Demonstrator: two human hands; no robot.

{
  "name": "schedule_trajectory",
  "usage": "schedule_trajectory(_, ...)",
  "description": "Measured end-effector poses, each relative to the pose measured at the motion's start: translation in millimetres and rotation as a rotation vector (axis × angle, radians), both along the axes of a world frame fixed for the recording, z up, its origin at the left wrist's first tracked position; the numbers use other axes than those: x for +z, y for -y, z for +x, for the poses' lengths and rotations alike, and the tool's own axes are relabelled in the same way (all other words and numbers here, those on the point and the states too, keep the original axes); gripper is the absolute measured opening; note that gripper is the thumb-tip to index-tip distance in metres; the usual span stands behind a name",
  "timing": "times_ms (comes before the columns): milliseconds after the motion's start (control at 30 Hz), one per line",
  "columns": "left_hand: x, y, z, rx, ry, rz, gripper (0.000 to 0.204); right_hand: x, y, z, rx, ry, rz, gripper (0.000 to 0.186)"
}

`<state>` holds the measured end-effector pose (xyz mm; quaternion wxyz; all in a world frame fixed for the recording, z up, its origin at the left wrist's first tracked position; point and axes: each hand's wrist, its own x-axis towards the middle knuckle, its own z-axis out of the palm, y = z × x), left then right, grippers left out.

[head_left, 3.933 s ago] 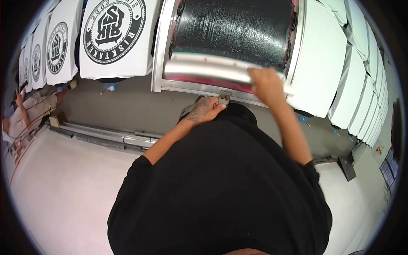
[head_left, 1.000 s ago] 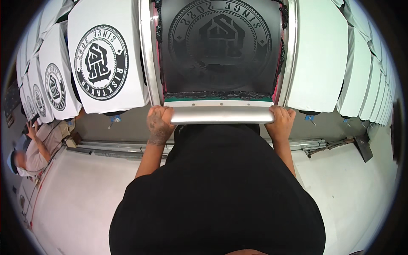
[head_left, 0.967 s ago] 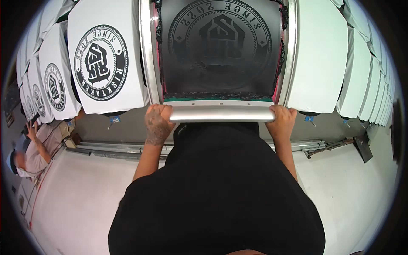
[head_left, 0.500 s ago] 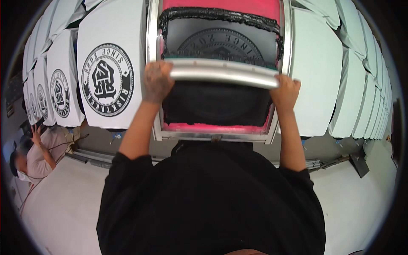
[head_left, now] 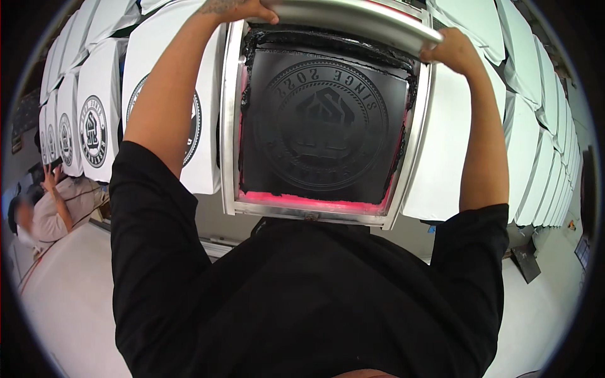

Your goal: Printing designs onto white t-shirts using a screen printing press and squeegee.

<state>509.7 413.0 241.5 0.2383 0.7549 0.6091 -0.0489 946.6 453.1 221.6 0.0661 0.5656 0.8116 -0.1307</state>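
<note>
A squeegee (head_left: 353, 22) with a wide silver handle lies across the far part of a screen printing frame (head_left: 231, 126). My left hand (head_left: 242, 9) is closed round its left end, and my right hand (head_left: 455, 50) grips the right end. Below it, the mesh (head_left: 321, 126) carries a film of black ink with a round emblem showing through. Thick black ink (head_left: 340, 43) is banked along the far edge and down both sides. Pink (head_left: 302, 203) shows at the near border. The squeegee's blade is hidden under its handle.
White shirts on boards stand in rows on both sides; a printed shirt (head_left: 93, 132) is at left, a plain shirt (head_left: 441, 138) at right. Another person (head_left: 53, 205) works at far left, a hand raised near the shirts. A dark flat panel (head_left: 526, 263) leans at lower right.
Both hands have pushed the squeegee away from me, from mid-screen to the far end. The mesh it covered now shows the whole emblem. My view has shifted slightly.
</note>
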Motion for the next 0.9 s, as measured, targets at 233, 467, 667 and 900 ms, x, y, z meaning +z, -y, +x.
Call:
schedule_trajectory(233,-55.5,23.0,-0.9,0.002,0.098,0.563,0.073,-49.5,-16.6,0.1,-0.009,-0.046,-0.192,0.054)
schedule_trajectory(467,-54.3,262.7,63.0,0.370,0.557,-0.104,0.045,-29.3,-1.0,-52.5,0.222,0.007,-0.012,0.069)
schedule_trajectory(667,-95.4,465.9,129.0,0.179,0.364,-0.988,0.072,-56.8,0.6,-93.8,0.461,-0.147,0.078,0.059)
schedule_trajectory(900,-163.7,527.8,158.6,0.444,0.781,-0.657,0.044,-53.0,88.9,-90.4,0.356,-0.185,-0.014,0.030)
